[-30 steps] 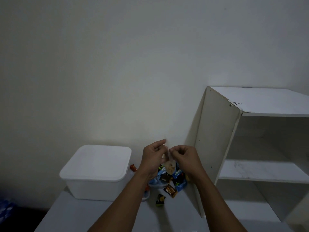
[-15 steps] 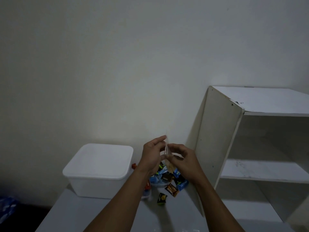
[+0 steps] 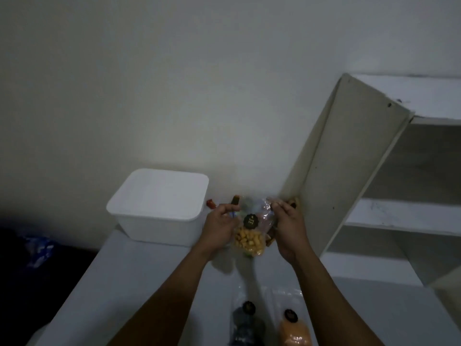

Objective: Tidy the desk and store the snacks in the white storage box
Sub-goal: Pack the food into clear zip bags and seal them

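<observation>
head | left hand [image 3: 219,228], right hand [image 3: 289,228] pinch 1 snack bag [image 3: 249,239] | maybe 2 spare bags [image 3: 245,323]

White storage box [image 3: 159,196], yellow snacks in clear bag [image 3: 249,239], round black label [image 3: 250,221].

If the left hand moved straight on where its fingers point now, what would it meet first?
Probably the small dark packet just beyond the left hand, which pinches the clear snack bag. Depth is unclear, so the hand may pass above it.
</observation>
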Action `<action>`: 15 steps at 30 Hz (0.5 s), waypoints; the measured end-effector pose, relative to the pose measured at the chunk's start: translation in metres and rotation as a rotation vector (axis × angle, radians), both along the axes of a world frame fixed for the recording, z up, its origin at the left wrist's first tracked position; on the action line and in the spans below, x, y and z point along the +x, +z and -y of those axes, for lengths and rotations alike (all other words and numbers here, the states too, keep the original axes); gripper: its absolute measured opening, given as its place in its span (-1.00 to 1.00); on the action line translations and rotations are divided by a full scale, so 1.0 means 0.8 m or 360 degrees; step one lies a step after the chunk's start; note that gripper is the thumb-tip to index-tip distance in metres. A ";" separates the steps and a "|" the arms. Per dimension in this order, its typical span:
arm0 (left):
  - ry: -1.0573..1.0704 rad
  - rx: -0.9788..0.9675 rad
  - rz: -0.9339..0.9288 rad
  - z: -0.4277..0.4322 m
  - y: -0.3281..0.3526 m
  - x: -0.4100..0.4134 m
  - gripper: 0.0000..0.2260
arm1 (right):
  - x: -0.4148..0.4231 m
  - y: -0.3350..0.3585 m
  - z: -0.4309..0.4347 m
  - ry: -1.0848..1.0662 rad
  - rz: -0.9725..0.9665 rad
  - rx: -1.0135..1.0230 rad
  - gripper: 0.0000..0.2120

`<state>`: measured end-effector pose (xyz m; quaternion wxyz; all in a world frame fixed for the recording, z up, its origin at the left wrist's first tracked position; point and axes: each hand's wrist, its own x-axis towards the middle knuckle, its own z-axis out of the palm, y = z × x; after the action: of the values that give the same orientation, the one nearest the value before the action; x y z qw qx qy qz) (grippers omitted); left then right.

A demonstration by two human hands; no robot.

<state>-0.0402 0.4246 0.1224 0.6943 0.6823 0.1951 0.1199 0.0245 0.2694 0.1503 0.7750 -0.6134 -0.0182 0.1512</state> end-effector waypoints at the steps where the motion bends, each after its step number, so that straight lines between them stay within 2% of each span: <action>1: -0.0059 -0.0097 -0.0055 -0.003 -0.011 -0.009 -0.82 | -0.003 -0.008 -0.001 0.0016 -0.0097 0.0030 -0.75; 5: -0.0155 -0.0312 -0.0213 -0.015 -0.056 -0.040 -0.71 | -0.017 -0.058 -0.008 0.0042 -0.0408 -0.0005 -0.77; 8: -0.0050 -0.0316 -0.0321 -0.028 -0.096 -0.064 -0.69 | -0.040 -0.106 -0.011 0.0208 -0.0507 -0.0239 -0.75; 11: -0.0023 -0.0194 -0.0430 -0.040 -0.138 -0.091 -0.65 | -0.077 -0.150 -0.010 0.0492 -0.0509 -0.0589 -0.50; 15: -0.0015 -0.0058 -0.0660 -0.047 -0.184 -0.123 -0.42 | -0.115 -0.202 -0.014 0.0610 -0.0437 -0.0767 -0.19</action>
<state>-0.1389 0.4622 -0.0249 0.6521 0.6806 0.3326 -0.0300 -0.0676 0.2804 -0.0116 0.5603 -0.7383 0.0077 0.3754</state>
